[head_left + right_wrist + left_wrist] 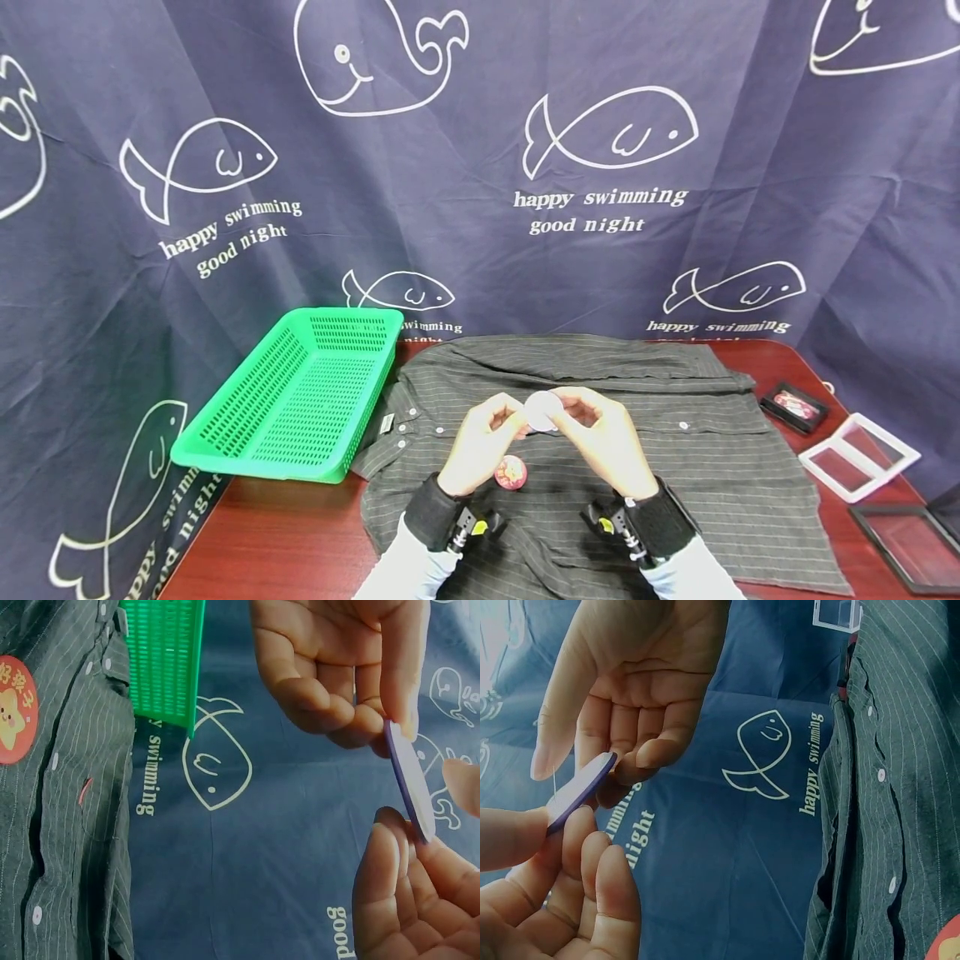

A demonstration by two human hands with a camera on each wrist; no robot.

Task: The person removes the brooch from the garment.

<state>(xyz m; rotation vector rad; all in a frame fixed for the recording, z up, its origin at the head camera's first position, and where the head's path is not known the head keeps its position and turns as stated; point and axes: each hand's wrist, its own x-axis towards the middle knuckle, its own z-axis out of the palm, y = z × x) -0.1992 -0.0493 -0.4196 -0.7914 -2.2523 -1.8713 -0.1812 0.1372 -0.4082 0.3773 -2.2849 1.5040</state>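
Both grips pinching one thin round disc (542, 411), held up above the shirt (705, 467). Left hand (480, 442) with thumb and fingertips pressed on one edge of the disc (577, 791); right hand (607, 437) doing the same on the opposite edge, other fingers curled loosely. Disc (409, 780) seen edge-on from both wrists, pale face one side, purplish rim, a fine thread or pin line faintly visible near it in the left wrist view; too thin to tell which. Held by the rim, probably to keep both faces free for turning or prising apart.

Below the hands, a red badge (511, 472) lying flat on the striped dark shirt, near the buttoned placket. Shirt spread out on the red-brown counter (277, 533), likely as a flat working surface. Green basket (300, 396) to the left, partly overhanging the counter edge. To the right, a small black case (793, 407) with something red inside, a white frame (858, 457) and a dark frame (911, 546), well apart from the hands. Fish-print cloth (465, 208) hung behind.
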